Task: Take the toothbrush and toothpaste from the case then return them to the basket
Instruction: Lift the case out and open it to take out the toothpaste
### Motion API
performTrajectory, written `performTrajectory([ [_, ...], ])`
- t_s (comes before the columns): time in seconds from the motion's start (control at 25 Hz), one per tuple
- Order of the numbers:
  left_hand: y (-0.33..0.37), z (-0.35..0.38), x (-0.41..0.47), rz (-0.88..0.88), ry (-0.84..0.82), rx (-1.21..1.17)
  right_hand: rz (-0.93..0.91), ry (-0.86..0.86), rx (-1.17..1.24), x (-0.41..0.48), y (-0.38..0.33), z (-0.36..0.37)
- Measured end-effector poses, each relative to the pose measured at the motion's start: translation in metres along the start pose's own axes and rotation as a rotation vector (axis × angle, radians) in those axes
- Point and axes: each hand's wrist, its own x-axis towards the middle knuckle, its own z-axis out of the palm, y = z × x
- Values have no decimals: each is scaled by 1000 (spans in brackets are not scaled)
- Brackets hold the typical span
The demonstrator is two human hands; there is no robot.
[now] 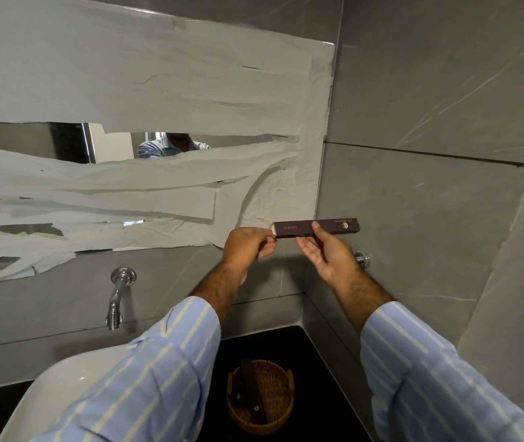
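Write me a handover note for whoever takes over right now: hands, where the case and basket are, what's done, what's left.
Right hand: holds the dark case level, up near the wall.
Left hand: fingers pinched at the case's open left end, where something pale shows; what it is cannot be told.
Basket: on the dark counter below, beside the white sink, with dark boxes already in it.
Done: case lifted, end opened.
Left: draw out the toothbrush and toothpaste, put them in the basket.

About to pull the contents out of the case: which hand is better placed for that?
Left. The left hand already pinches at the open end of the case, where something pale shows, while the right hand has its grip on the case's middle, steadying it.
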Motion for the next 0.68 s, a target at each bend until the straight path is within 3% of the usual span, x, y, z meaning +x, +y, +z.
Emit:
performTrajectory([
  [0.16,-6,6,-3,-176,-75,-400,-196,-16,-352,1,-15,11],
  [0.4,-13,15,-13,-294,-72,-755,-318,-11,-654,3,-33,29],
  [0.52,-14,14,-14,-291,-111,-775,-325,7,-663,5,-39,33],
  [0.68,-17,14,-19,-191,-179,-551,-332,60,-660,9,-44,30],
])
